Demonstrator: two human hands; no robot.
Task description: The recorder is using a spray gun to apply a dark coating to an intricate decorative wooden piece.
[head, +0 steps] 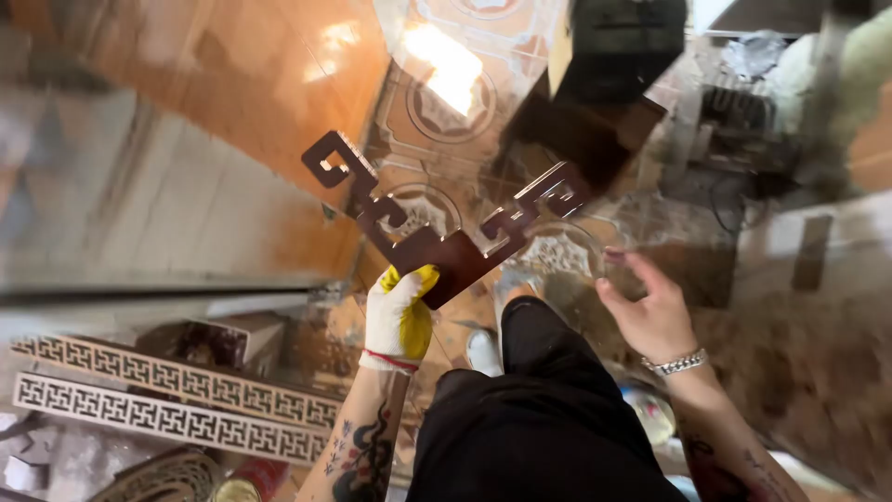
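The left hand [400, 321], in a white and yellow work glove, is raised with its fingers clamped on the near edge of a dark brown, glossy carved wooden fretwork bracket [437, 228], which spreads left and right just beyond it. The bare right hand [646, 311], wearing a silver bracelet, hovers to the bracket's right, fingers loosely curled and empty. Two pale lattice-cut strips [177, 400] lie on the floor at near left.
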